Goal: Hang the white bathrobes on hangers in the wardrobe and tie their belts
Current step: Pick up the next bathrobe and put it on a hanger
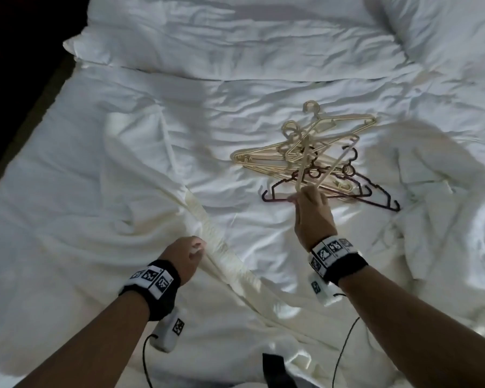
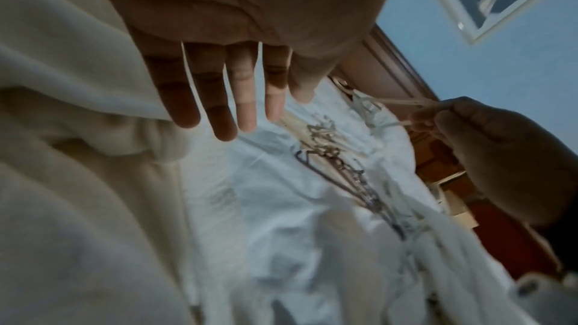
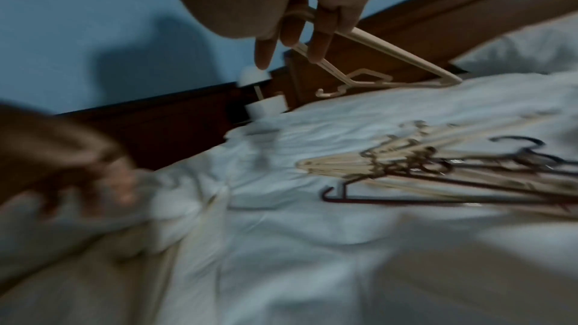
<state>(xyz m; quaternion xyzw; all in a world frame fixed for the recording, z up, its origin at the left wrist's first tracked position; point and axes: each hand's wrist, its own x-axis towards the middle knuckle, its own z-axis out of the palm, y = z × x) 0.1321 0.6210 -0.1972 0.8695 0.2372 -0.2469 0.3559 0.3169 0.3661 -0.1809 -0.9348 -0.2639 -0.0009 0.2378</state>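
left fingers (image 2: 219,108) lie straight on the bathrobe (image 2: 78,182); right fingers (image 3: 322,43) clamp a cream hanger (image 3: 391,58).

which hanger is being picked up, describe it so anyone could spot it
On the white bed, right of centre, lies a pile of hangers, cream and dark. At its near edge the right hand grips one cream hanger, the only one raised off the sheet.

No words, brands or numbers can be read in any view. The left wristband (image 1: 151,279) and right wristband (image 1: 331,248) carry black-and-white square code patterns, seemingly without letters, though blur limits certainty.
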